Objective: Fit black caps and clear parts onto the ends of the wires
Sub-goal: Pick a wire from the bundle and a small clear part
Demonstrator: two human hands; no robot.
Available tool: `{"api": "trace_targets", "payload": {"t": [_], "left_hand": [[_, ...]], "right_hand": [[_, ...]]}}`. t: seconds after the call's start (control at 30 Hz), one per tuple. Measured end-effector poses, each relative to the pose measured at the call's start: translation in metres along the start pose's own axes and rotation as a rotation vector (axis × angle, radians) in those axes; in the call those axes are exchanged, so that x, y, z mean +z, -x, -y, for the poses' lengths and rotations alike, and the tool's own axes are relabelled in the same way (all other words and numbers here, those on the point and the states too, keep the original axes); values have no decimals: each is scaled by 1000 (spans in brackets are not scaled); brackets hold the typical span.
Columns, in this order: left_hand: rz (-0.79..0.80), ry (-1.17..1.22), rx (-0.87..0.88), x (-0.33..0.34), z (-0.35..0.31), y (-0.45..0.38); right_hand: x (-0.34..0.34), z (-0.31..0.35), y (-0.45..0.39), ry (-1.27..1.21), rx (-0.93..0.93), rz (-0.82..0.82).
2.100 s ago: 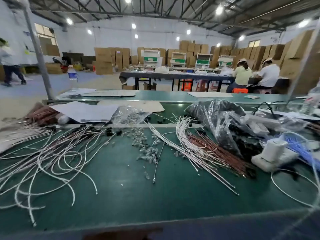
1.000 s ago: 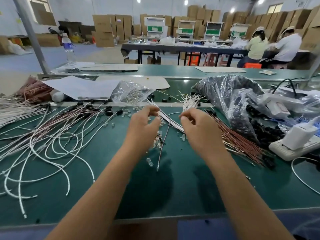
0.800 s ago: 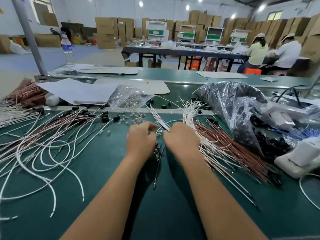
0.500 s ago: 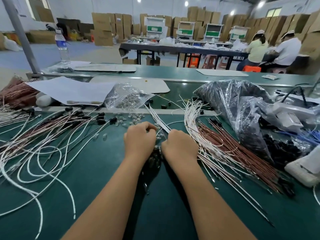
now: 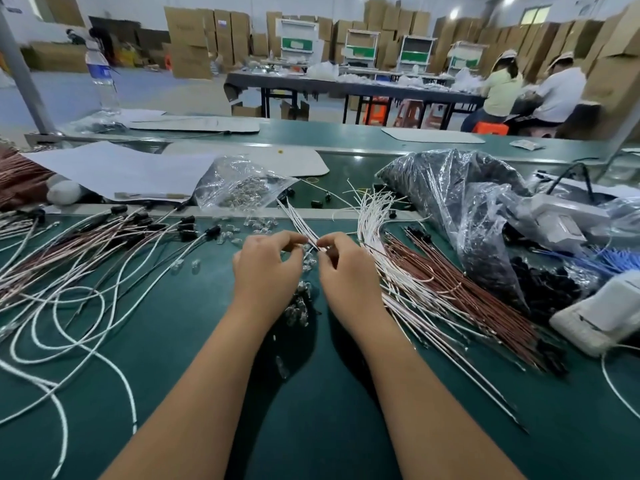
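Note:
My left hand (image 5: 265,268) and my right hand (image 5: 348,271) meet fingertip to fingertip over the green table (image 5: 173,341). Both pinch at a thin bundle of white wires (image 5: 298,220) that runs up and away from them. Whether a clear part sits between the fingers is hidden. Loose clear parts (image 5: 299,306) lie on the mat between and under my wrists. A fan of white and brown wires (image 5: 433,282) spreads to the right. Wires fitted with black caps (image 5: 138,223) lie at the left. A plastic bag of black caps (image 5: 485,244) sits at the right.
A clear bag of clear parts (image 5: 239,183) and paper sheets (image 5: 121,168) lie behind the work spot. White devices (image 5: 602,313) and blue wires (image 5: 616,261) crowd the right edge. A water bottle (image 5: 102,77) stands far left. Two seated people (image 5: 533,88) work at a distant table.
My hands came into view and settled at the table's middle. In the last half second the fingertips rose from the mat and now pinch the white wire bundle.

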State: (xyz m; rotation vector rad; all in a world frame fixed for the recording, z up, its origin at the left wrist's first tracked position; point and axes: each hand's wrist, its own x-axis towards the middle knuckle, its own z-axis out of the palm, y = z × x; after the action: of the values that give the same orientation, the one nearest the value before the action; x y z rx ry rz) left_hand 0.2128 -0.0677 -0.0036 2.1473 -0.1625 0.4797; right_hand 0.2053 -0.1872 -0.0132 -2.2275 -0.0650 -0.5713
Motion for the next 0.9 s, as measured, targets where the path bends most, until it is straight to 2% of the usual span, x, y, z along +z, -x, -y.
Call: {"api": "trace_targets", "payload": {"t": [0.17, 0.27, 0.5, 0.57, 0.63, 0.77, 0.8, 0.9], "left_hand": [[-76, -63, -48, -6, 6, -2], [-79, 9, -129, -13, 9, -5], [-119, 39, -140, -20, 15, -11], [-151, 27, -126, -19, 17, -10], [-171, -10, -100, -14, 15, -7], [-66, -136, 22, 2, 12, 1], [-21, -120, 64, 4, 12, 2], [148, -75, 247, 8, 11, 2]], "right_hand": [[-7, -1, -4, 139, 6, 68], [-24, -2, -8, 185, 11, -54], [-82, -3, -20, -69, 152, -251], [-88, -7, -27, -74, 189, -282], [-80, -6, -34, -15, 211, -213], [-36, -2, -38, 369, 251, 202], [-26, -4, -37, 469, 239, 260], [-13, -9, -37, 606, 187, 246]]}}
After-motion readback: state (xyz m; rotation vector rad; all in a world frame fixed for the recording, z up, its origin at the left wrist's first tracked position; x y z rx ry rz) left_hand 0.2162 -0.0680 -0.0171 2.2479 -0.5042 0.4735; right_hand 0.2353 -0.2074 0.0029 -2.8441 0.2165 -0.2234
